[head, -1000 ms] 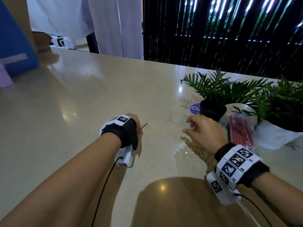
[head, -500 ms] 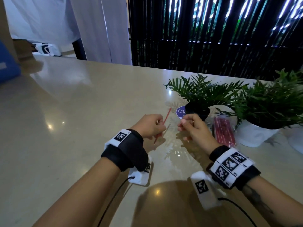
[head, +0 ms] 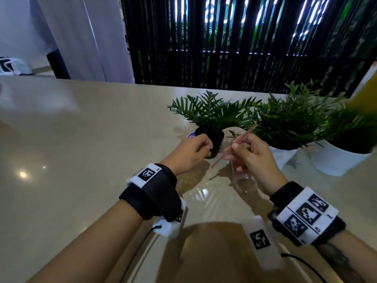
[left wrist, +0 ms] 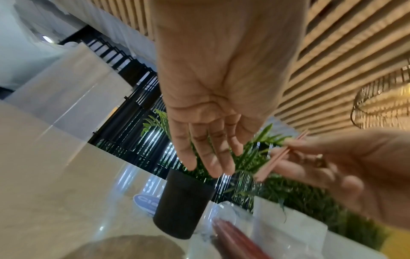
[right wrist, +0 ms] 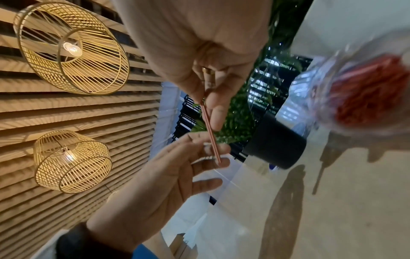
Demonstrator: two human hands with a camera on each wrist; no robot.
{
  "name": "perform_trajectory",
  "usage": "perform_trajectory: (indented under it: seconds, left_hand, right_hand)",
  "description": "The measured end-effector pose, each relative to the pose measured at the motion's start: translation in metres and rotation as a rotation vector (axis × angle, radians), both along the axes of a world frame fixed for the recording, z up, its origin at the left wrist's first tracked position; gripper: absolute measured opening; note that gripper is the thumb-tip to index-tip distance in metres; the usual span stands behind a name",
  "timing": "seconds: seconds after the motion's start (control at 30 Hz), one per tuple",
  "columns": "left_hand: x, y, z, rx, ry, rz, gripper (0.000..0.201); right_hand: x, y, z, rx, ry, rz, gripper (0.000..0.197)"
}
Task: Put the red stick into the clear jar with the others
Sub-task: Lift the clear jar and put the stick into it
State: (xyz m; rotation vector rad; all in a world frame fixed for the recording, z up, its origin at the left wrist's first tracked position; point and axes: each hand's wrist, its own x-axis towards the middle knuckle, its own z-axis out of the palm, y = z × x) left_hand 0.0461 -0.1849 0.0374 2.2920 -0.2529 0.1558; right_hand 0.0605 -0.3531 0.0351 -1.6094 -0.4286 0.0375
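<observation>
My right hand (head: 234, 148) pinches the thin red stick (head: 247, 133) near its middle, and the stick slants up to the right. The right wrist view shows the stick (right wrist: 210, 131) between thumb and finger. The clear jar (head: 244, 180) stands on the table under that hand, mostly hidden by it. Several red sticks show inside the jar (right wrist: 366, 98) in the right wrist view and, blurred, in the left wrist view (left wrist: 233, 231). My left hand (head: 196, 148) hovers just left of the stick's lower end, fingers relaxed (left wrist: 206, 154), holding nothing.
A fern in a black pot (head: 212, 144) stands right behind my left hand, with a blue round sticker (head: 190, 136) beside it. Two white pots with plants (head: 283, 156) (head: 338, 162) stand at the right. The beige table (head: 81, 160) stretches away to the left.
The stick has passed from my left hand to my right hand. The right hand has lifted it over the jar, and the left hand has let go.
</observation>
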Motion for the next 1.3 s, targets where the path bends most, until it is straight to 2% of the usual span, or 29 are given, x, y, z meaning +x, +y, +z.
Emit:
perform_trajectory:
  seconds: [0.13,0.23,0.4,0.5,0.63,0.83,0.93,1.1,1.3]
  left_hand:
    - [0.022,-0.011,-0.016,0.373,0.020,-0.115,0.029]
    - [0.033,-0.028,-0.023,0.572,-0.057,-0.225,0.035]
    - [0.051,-0.048,-0.037,0.732,-0.217,-0.321,0.047]
    - [0.060,-0.059,-0.035,0.817,-0.240,-0.341,0.052]
    - [0.067,-0.075,-0.026,1.007,-0.236,-0.442,0.046]
    - [0.067,-0.081,-0.029,1.050,-0.304,-0.490,0.064]
    - [0.060,-0.077,-0.024,0.939,-0.328,-0.436,0.071]
    - [0.042,-0.065,-0.013,0.539,-0.272,-0.293,0.082]
    - [0.010,-0.054,-0.010,0.035,-0.188,-0.254,0.073]
  right_hand:
    - [0.002,-0.032,0.000,-0.076,-0.110,-0.082,0.012]
    - [0.001,-0.048,0.000,-0.116,-0.150,-0.101,0.012]
    - [-0.003,-0.064,0.000,-0.148,-0.194,-0.105,0.021]
    - [-0.003,-0.069,0.000,-0.158,-0.196,-0.119,0.019]
    - [-0.003,-0.071,0.000,-0.134,-0.187,-0.119,0.022]
    - [-0.005,-0.078,0.003,-0.087,-0.157,-0.150,0.024]
    - [-0.005,-0.081,0.008,-0.087,-0.169,-0.181,0.023]
    - [-0.014,-0.078,0.035,-0.040,-0.236,-0.200,0.022]
    - [-0.035,-0.065,0.082,0.037,-0.447,-0.206,0.013]
